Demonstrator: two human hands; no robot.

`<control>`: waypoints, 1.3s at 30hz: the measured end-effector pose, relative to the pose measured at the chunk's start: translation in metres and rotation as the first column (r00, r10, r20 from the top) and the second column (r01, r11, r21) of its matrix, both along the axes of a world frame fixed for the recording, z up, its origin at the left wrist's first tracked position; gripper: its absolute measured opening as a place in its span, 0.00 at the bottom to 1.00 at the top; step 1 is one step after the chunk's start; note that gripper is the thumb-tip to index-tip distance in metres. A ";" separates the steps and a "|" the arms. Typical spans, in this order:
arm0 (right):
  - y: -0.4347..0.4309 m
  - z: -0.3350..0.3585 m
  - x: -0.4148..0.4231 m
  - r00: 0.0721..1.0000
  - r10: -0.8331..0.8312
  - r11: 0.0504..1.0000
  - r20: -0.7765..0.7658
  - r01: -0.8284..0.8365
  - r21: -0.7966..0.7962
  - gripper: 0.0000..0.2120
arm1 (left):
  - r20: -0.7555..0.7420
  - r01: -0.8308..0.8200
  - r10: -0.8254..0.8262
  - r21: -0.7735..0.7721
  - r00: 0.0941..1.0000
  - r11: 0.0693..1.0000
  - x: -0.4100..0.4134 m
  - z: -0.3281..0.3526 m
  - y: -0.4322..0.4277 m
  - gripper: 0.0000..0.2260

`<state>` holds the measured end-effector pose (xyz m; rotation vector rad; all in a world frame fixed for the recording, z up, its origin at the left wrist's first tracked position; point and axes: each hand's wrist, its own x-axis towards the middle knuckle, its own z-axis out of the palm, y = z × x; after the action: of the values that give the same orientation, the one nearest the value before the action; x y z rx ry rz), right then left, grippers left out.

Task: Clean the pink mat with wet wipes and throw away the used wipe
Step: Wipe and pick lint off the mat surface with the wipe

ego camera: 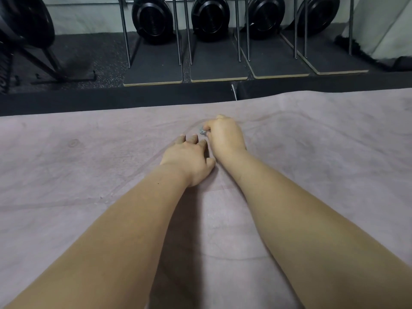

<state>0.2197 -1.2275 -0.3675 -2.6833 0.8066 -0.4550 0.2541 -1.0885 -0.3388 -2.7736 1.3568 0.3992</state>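
Pink mat [89,166] on dark floor, left hand [189,159] flat with fingers spread, right hand [225,134] beside it pinching grey wipe [202,131], black fans [151,16] behind.

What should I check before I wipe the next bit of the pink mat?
1. Holding the wipe: ok, the right hand pinches it.
2. Steadying the pink mat: ok, the left hand rests on it.
3. Wipe wet enough: cannot tell.
4. Mat clean: not ok, a ring mark shows.
5. Bin for the used wipe: cannot tell, none in view.
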 end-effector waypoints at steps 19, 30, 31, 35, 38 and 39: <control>0.004 0.005 -0.023 0.998 -0.058 0.998 -0.005 0.058 0.010 0.09 | -0.049 -0.020 0.019 -0.022 0.999 1.000 -0.038 0.000 0.033 0.36; -0.095 0.015 -0.085 0.953 -0.268 0.948 -0.143 0.234 -0.216 0.11 | -0.061 -0.017 0.016 -0.007 0.998 1.000 -0.036 -0.003 0.033 0.38; -0.101 0.017 -0.092 0.942 -0.301 0.941 -0.148 0.268 -0.207 0.11 | -0.060 -0.018 0.017 -0.008 0.998 1.000 -0.035 -0.003 0.033 0.37; -0.074 0.011 -0.076 0.935 -0.340 0.935 -0.099 0.325 -0.142 0.10 | -0.063 -0.012 0.012 0.003 0.998 1.000 -0.034 -0.002 0.031 0.38; -0.021 0.004 -0.047 0.973 -0.227 0.973 -0.044 0.225 -0.053 0.10 | -0.067 -0.017 0.019 0.017 0.998 1.000 -0.032 0.000 0.029 0.38; -0.003 0.007 -0.039 0.983 -0.179 0.984 -0.036 0.178 -0.019 0.08 | -0.067 -0.017 0.018 0.014 0.998 1.000 -0.031 -0.002 0.028 0.38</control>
<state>0.1809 -1.2303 -0.3610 -2.6525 1.0646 -0.4541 0.2226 -1.0605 -0.3408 -2.7875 1.3382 0.5040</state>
